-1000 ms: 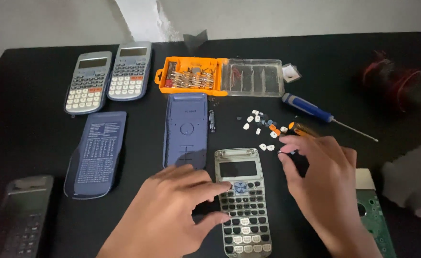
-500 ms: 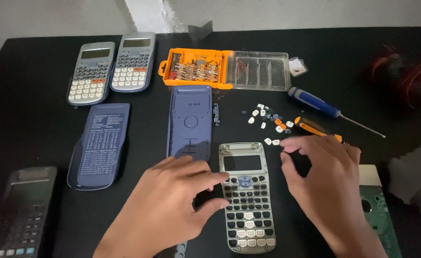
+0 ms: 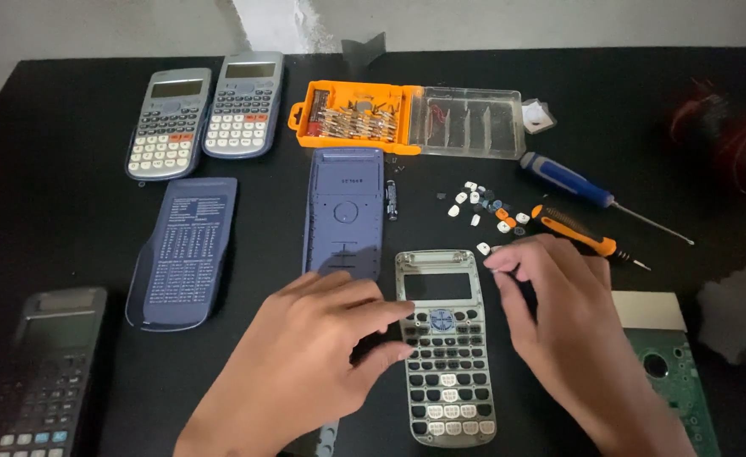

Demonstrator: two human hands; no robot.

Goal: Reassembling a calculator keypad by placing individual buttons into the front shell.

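Note:
A grey calculator front shell [image 3: 445,355], with most key holes dark and a few keys set in, lies on the black table [image 3: 51,169]. My left hand [image 3: 314,364] rests at its left side, thumb and forefinger touching its edge. My right hand [image 3: 563,326] hovers at the shell's upper right, fingers pinched together near a small white key [image 3: 482,248]; whether it holds one I cannot tell. A scatter of loose keys [image 3: 485,206] lies just beyond the shell.
Two whole calculators [image 3: 208,112] sit far left, a dark calculator [image 3: 38,381] near left. Two blue calculator covers [image 3: 344,211] [image 3: 182,250], an orange bit case [image 3: 407,118], a blue screwdriver [image 3: 585,190], an orange screwdriver [image 3: 580,233] and a green circuit board [image 3: 674,372] lie around.
The view has shifted so everything sits lower in the frame. My right hand has moved from the loose keys down to the shell's upper right corner. My left hand keeps its place.

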